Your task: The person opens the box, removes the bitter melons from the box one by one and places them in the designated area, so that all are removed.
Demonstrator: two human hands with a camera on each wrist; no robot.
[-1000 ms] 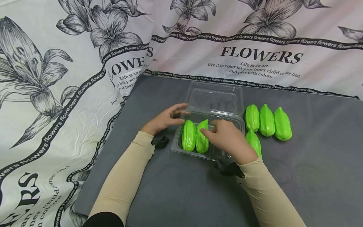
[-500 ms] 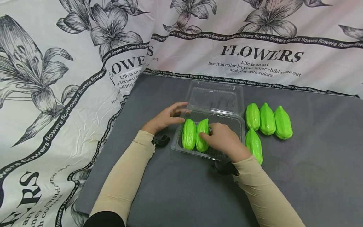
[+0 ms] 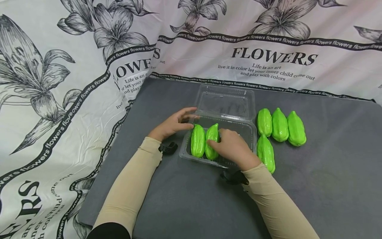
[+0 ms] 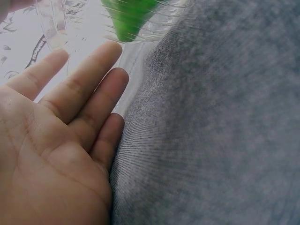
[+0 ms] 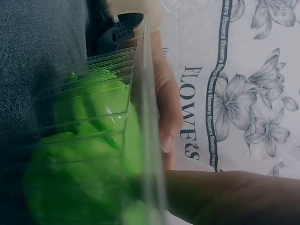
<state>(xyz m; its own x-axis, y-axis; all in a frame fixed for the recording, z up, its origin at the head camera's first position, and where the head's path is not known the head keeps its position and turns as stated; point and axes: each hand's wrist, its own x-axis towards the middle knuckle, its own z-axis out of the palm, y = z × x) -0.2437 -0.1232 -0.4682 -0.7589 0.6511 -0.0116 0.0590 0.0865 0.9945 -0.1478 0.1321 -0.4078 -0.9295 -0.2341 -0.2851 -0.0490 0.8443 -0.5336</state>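
Observation:
Two bright green, ribbed star fruits lie side by side in the clear plastic clamshell box point(image 3: 184, 155). My right hand point(image 3: 234, 148) reaches into the box and pinches the right star fruit point(image 3: 212, 131), thumb over its front and fingers along its right side. Left of it lies the other star fruit point(image 3: 198, 141), its narrow end pointing away. My left hand point(image 3: 172, 126) stays at the box's left side, fingers extended and holding nothing. In the left wrist view its palm and straight fingers point(image 4: 79, 86) show beside the box. Through the box wall, green fruit point(image 5: 77, 173) fills the right wrist view.
The box's lid point(image 3: 225, 101) is folded back toward the floral cloth point(image 3: 268, 71). Right of the box, three star fruits point(image 3: 280, 125) stand in a row, with another star fruit point(image 3: 265, 153) in front of them. All rest on a grey table point(image 3: 328, 186).
My right hand has shifted slightly left, its thumb and fingers settling around the right star fruit. The left hand, box and other star fruits have stayed in place.

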